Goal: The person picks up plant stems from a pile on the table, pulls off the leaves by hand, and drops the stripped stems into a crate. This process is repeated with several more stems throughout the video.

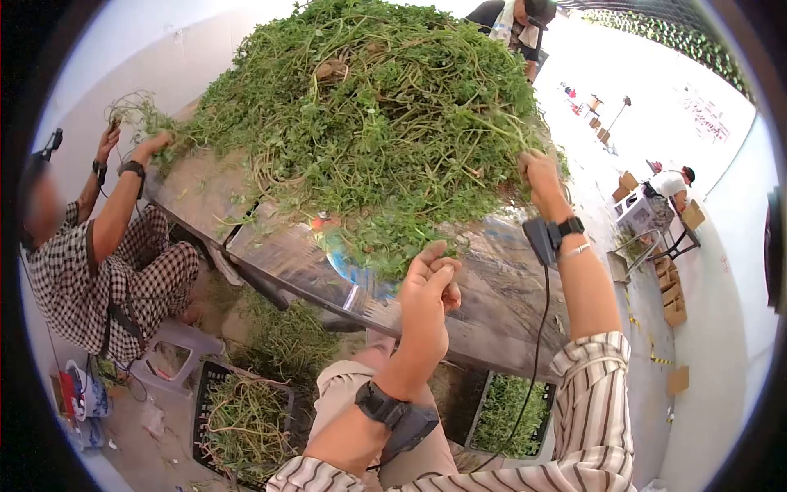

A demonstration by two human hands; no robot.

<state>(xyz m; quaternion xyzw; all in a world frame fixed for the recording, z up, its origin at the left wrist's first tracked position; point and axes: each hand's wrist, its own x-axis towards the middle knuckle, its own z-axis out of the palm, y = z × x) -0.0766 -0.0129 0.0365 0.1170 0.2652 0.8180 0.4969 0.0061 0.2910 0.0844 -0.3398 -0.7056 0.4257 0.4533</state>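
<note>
A large heap of leafy green stems (385,123) covers much of the table (459,316). My right hand (543,176) is at the heap's right edge, its fingers closed around a few pale green stems (500,127) that run up into the pile. Nearer to me, my left hand (430,280) is raised over the front of the table, just below the loose leaves. Its fingers are curled in a pinch, and whatever may be between them is too small to make out. Both wrists wear dark straps with box-shaped devices.
Below the table stand a black crate (246,422) of cut stems at left and another crate (510,414) of short greens at right. A co-worker (106,246) sits at the left, handling stems. Another person (516,25) is behind the heap. Loose stems (283,336) lie on the floor.
</note>
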